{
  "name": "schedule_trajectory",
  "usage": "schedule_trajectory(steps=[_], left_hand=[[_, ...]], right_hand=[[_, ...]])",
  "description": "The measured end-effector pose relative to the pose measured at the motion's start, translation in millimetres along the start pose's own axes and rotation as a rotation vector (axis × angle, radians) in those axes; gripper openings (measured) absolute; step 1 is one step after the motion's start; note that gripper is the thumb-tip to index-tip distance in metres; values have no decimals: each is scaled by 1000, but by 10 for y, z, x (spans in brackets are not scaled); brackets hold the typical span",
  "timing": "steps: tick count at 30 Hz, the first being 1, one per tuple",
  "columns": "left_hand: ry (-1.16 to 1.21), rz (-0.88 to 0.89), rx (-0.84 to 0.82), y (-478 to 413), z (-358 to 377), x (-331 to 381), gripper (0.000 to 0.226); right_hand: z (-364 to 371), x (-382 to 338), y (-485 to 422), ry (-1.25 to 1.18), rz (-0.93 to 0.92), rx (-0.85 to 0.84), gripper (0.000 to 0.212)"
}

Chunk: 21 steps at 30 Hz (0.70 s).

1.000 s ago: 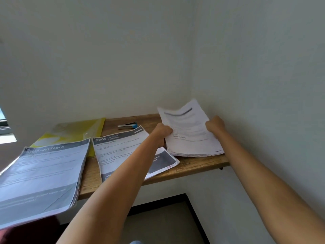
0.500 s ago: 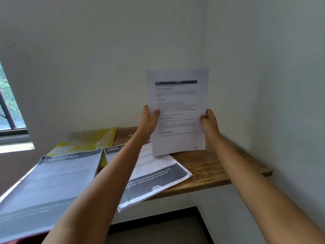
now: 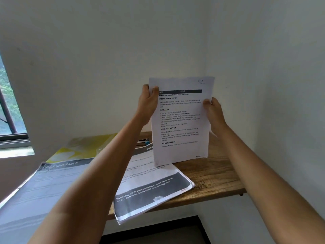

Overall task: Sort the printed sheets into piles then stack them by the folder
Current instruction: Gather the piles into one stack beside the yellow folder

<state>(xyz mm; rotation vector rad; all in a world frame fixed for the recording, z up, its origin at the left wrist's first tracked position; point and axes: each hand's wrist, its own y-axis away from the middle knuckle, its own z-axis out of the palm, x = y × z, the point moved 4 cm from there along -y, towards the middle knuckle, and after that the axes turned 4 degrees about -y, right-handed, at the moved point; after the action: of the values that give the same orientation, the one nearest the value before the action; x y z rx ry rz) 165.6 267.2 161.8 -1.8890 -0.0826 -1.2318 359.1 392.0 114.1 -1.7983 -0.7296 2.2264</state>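
- Here's the left hand (image 3: 148, 101), up at the top left corner of the sheets (image 3: 181, 131), thumb curled over the printed face, fingers behind: a firm pinch
- The right hand (image 3: 213, 111) sits a little lower on the right edge, thumb on the front, fingers round the back, gripping too
- So the sheets stand upright between both hands, print towards the camera: a dark bar across the top, headings such as "TASK GOAL" and "REQUIRED PROPS", a handwritten mark in the top right corner
- Their lower edge is down at the desk (image 3: 211, 175), over the back corner of a flat pile (image 3: 154, 189); whether it touches, I cannot tell
- That pile lies under the left forearm, a dark band along its near end, its near corner hanging over the desk's front edge
- Further left, a second pile (image 3: 44, 187), grey, headed "DRESSING TABLE", reaching past the desk towards the camera
- Behind it the folder (image 3: 88, 147), yellow, lying flat beside the wall
- Between folder and sheets, a small dark and blue thing (image 3: 145, 141) at the back of the desk, too hidden to name
- The desk is a wooden board set in a corner of white walls (image 3: 123, 67), with a window (image 3: 10, 110) at far left
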Motion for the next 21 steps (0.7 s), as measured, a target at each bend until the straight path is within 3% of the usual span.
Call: schedule_trajectory(steps=[6, 14, 18, 21], left_hand=[[7, 117, 64, -206, 37, 251, 13], [125, 70, 149, -160, 76, 258, 27], [123, 61, 177, -175, 26, 231, 27], [130, 91, 184, -170, 1, 218, 28]], right_hand=[[72, -387, -172, -60, -67, -3, 20], [146, -556, -205, -143, -116, 29, 18], [117, -563, -216, -102, -114, 80, 19], [100, -593, -211, 83, -197, 137, 17]])
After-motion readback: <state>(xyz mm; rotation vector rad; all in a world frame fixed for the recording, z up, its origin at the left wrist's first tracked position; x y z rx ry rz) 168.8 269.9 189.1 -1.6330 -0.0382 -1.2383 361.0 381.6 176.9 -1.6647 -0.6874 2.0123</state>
